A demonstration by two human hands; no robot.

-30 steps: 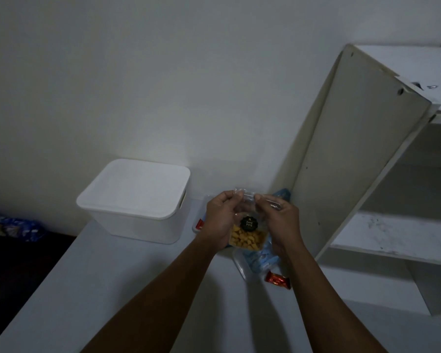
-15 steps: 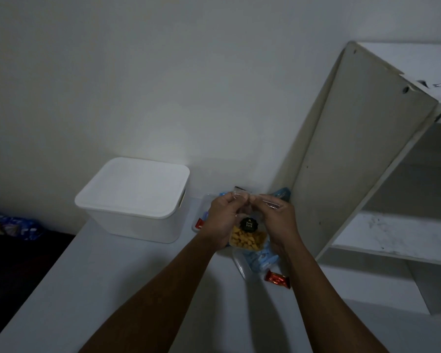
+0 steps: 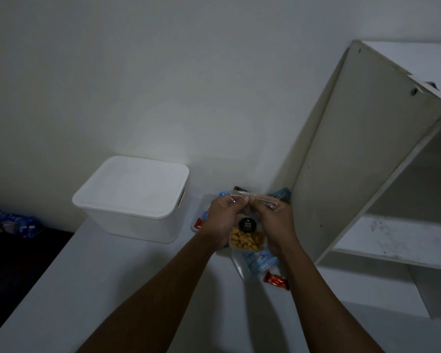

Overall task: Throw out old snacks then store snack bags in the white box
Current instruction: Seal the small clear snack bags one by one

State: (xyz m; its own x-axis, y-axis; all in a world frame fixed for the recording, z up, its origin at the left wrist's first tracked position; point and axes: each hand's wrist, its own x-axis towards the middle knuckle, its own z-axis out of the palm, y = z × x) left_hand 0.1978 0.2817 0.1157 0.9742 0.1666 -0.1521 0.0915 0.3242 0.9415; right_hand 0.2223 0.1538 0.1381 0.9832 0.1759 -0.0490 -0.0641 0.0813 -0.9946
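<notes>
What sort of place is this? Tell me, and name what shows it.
Probably a storage corner in a home. A worn white shelf stands against a plain wall, a lidded white box sits on the table beside it, and snack packets lie scattered between them.

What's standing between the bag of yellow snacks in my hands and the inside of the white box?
The lid: it sits closed on the white box, left of the snack bag that the left hand and right hand pinch at its top. Nothing else visibly blocks the way.
</notes>
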